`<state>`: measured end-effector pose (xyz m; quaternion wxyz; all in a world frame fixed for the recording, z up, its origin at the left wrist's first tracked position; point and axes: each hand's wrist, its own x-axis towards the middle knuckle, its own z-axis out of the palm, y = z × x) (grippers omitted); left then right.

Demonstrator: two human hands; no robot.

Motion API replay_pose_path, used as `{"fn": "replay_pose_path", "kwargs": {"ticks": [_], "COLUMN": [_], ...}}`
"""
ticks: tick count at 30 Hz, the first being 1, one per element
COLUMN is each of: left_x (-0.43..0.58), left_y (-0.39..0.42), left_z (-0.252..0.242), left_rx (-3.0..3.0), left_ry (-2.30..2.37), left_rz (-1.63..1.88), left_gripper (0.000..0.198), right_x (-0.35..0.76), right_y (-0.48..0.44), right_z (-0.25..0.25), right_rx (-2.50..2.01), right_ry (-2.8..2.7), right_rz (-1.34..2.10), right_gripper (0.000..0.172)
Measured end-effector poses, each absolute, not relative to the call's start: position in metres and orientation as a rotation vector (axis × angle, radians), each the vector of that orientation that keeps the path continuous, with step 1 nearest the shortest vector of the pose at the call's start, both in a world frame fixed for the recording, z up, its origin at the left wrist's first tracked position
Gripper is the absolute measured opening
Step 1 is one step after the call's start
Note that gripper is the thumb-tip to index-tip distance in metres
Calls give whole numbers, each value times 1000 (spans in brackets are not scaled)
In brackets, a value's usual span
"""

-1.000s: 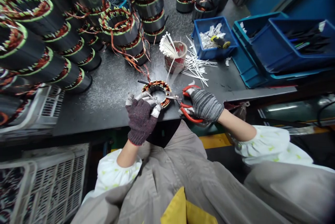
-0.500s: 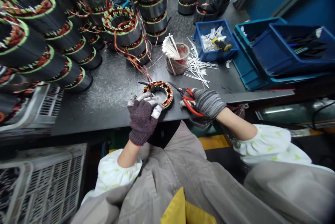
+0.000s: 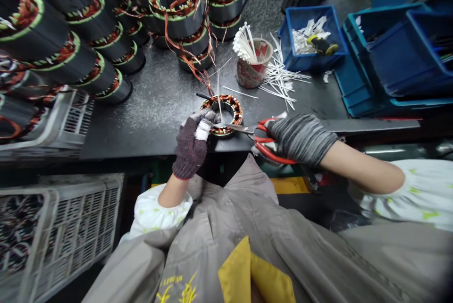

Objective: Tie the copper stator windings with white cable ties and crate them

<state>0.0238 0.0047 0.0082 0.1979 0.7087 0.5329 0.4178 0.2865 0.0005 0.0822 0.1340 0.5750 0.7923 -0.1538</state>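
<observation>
A small ring-shaped motor stator (image 3: 238, 110) with copper windings lies near the table's front edge. My left hand (image 3: 193, 140), in a dark knitted glove with white-wrapped fingertips, is closed on its near left rim; the exact fingertip contact is partly hidden. From the ring, beside those fingers, a thin white cable tie (image 3: 219, 93) sticks upward. My right hand (image 3: 300, 138), in a grey striped glove, grips red-handled scissors (image 3: 244, 128). Their blades point left and reach the ring's near right rim.
Stacked stators (image 3: 120, 81) crowd the left and back. A tape-wrapped cup (image 3: 253, 74) holds white ties, with loose ties (image 3: 283, 81) beside it. Blue bins (image 3: 313, 62) stand at the right. White plastic crates (image 3: 85, 227) are at the left, one below table height.
The scissors have moved left relative to the stator, from beside it to its near rim. A white tie now stands up from the ring by my left fingers. The view has shifted.
</observation>
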Motion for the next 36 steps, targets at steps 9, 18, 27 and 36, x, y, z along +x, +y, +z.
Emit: {"fn": "replay_pose_path", "kwargs": {"ticks": [9,18,27,36], "left_x": [69,72,-2,-108], "left_y": [-2,-2,-1,100], "left_z": [24,13,24,69], "left_rx": [2777,2798,2761,2764], "left_ry": [1411,1673,1655,1711], "left_rz": [699,274,113,117], "left_gripper": [45,50,50,40], "right_x": [367,326,277,293], "right_y": [42,19,38,51], "right_z": [56,8,-33,-61], "right_rx": [2251,2259,1855,2014], "right_ry": [1621,2549,2835,2747], "right_rz": [-233,65,-143,59], "right_gripper": [54,49,54,60]}}
